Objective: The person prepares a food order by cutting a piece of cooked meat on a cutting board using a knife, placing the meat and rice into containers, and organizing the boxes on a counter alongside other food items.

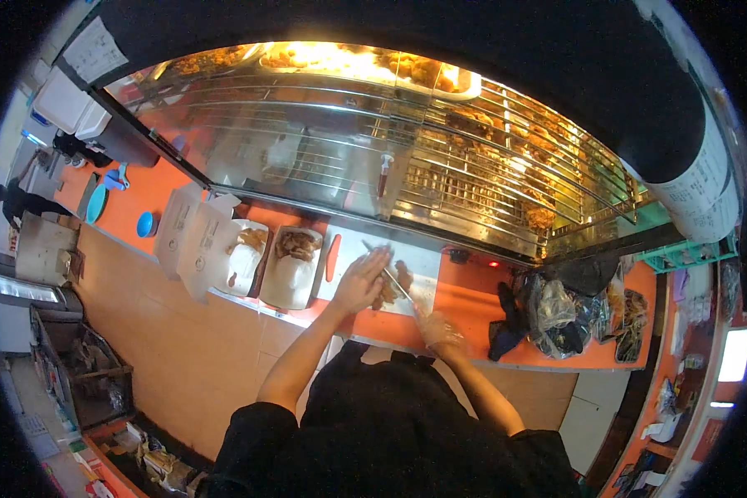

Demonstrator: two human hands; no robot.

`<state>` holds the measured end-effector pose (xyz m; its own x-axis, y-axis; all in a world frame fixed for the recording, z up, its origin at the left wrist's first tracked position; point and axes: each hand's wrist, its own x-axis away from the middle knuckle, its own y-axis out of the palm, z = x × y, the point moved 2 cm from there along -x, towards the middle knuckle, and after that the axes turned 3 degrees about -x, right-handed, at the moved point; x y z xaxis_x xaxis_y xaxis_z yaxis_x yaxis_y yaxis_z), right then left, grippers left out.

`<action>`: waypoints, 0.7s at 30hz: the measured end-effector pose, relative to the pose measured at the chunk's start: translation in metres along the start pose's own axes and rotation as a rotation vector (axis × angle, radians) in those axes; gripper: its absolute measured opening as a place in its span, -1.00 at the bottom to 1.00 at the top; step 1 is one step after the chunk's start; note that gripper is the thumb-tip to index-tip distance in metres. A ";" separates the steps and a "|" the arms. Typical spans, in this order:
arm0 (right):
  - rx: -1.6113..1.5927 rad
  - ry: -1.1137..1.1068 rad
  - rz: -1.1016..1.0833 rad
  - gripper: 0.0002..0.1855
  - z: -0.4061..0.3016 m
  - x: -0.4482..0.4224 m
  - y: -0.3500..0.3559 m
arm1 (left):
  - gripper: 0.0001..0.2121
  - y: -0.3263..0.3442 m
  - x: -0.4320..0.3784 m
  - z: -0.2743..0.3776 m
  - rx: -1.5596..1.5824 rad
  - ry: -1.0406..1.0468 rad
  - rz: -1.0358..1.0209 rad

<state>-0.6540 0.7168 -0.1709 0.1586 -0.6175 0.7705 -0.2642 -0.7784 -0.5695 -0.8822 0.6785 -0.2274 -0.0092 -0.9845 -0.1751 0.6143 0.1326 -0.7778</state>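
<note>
My right hand (441, 333), in a clear plastic glove, grips the handle of a knife (398, 283). The blade slants up and left across a white cutting board (424, 261). My left hand (362, 283) lies with extended fingers over the blade's far part, and the tip shows just beyond them. Around the blade are brown pieces of cut meat (403, 277), partly hidden by my left hand. Left of the board stands a paper food box (284, 304) with white rice and brown meat. Another box (239, 291) beside it holds similar food, its printed lid (190, 236) folded open.
Behind the board rises a lit glass display cabinet (324, 149) with wire racks and fried food. Plastic bags (557, 317) sit on the orange counter (464, 305) at right. Farther left are a blue cup (147, 224) and a turquoise bowl (97, 204). Someone in dark clothes (31, 202) stands far left.
</note>
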 end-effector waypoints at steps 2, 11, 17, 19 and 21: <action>0.015 -0.219 0.211 -0.09 0.031 -0.056 0.035 | -0.47 -0.010 -0.004 0.000 0.004 0.010 0.012; 0.025 -0.058 0.145 -0.14 0.005 0.029 -0.037 | -0.50 -0.021 -0.008 0.021 -0.050 0.059 -0.030; 0.071 -0.036 0.325 -0.15 0.027 0.033 -0.036 | -0.50 -0.004 -0.015 0.032 0.004 0.055 -0.087; 0.086 -0.025 0.357 -0.15 0.038 0.039 -0.036 | -0.49 0.000 -0.017 0.038 0.009 0.073 -0.086; 0.113 -0.017 0.401 -0.15 0.048 0.044 -0.035 | -0.50 0.000 -0.017 0.041 0.009 0.047 -0.024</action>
<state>-0.5923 0.7111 -0.1307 0.0802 -0.8754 0.4768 -0.2024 -0.4826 -0.8521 -0.8503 0.6907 -0.1997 -0.0613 -0.9809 -0.1845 0.6206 0.1073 -0.7767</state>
